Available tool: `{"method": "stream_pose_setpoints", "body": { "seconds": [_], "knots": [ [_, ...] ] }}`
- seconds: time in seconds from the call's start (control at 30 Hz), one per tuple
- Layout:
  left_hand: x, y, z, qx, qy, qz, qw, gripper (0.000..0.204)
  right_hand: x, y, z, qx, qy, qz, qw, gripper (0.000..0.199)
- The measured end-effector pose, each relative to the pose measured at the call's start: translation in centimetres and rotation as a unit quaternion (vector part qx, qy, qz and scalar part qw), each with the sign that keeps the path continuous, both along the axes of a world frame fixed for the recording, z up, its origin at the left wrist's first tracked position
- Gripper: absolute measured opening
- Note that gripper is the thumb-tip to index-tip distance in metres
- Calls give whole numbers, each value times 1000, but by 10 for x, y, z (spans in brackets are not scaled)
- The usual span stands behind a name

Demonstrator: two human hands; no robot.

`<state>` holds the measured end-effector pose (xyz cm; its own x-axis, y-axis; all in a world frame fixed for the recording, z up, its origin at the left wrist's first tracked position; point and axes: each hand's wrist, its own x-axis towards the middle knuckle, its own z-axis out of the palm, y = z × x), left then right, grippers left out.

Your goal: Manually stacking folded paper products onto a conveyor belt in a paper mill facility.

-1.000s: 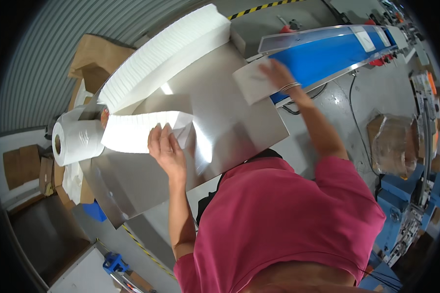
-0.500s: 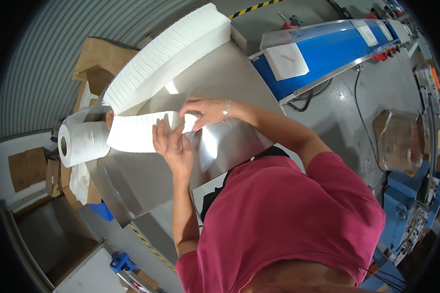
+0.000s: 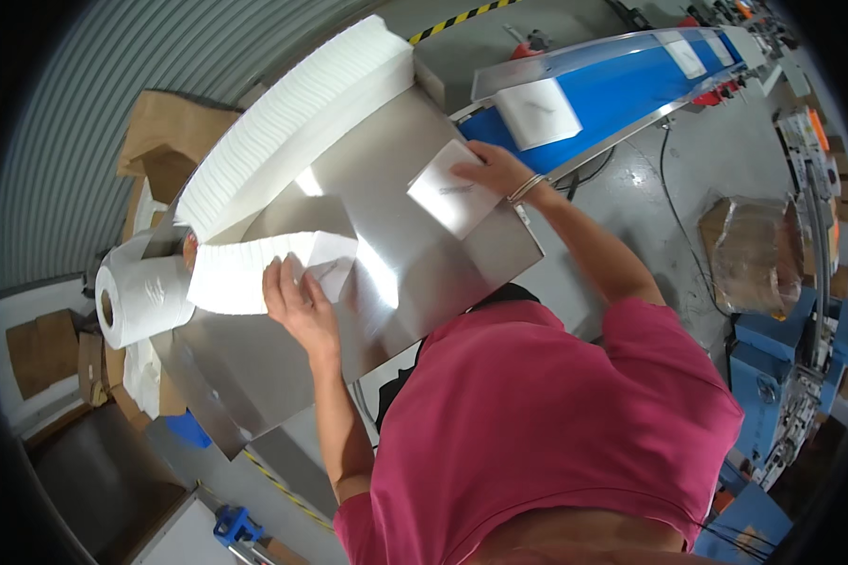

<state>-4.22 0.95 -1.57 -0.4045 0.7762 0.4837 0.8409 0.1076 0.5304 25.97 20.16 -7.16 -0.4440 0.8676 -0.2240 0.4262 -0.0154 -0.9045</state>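
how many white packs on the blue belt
3 on the blue belt: one pack at its near end, a second pack and third pack toward its far end; others may be hidden.

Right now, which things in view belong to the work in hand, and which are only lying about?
Seemingly in use: white packet in right hand; short white row at left hand; metal table; blue belt.

Seemingly idle: plastic-covered carton; leftmost brown cardboard.

My head camera looks down close at my bare left hand (image 3: 301, 309), bare right hand (image 3: 496, 172) and shiny flat metal table (image 3: 386, 169).
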Motion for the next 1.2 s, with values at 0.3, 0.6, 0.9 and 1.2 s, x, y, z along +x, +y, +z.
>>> {"method": "stream_pose_setpoints", "body": {
  "seconds": [0.3,0.6,0.9,1.2],
  "knots": [
    [4,2,2,-12,78,3,997,34,66,67,-32,232,-307,-193,903,58],
    [4,-4,4,-33,79,9,996,32,-132,-40,0,321,30,162,933,49],
    [2,-5,13,-58,110,-47,991,31,-165,-33,8,205,123,296,925,43],
    [-24,-11,0,-17,72,-8,997,35,-35,15,-22,15,-21,58,998,40]
  ]
}}
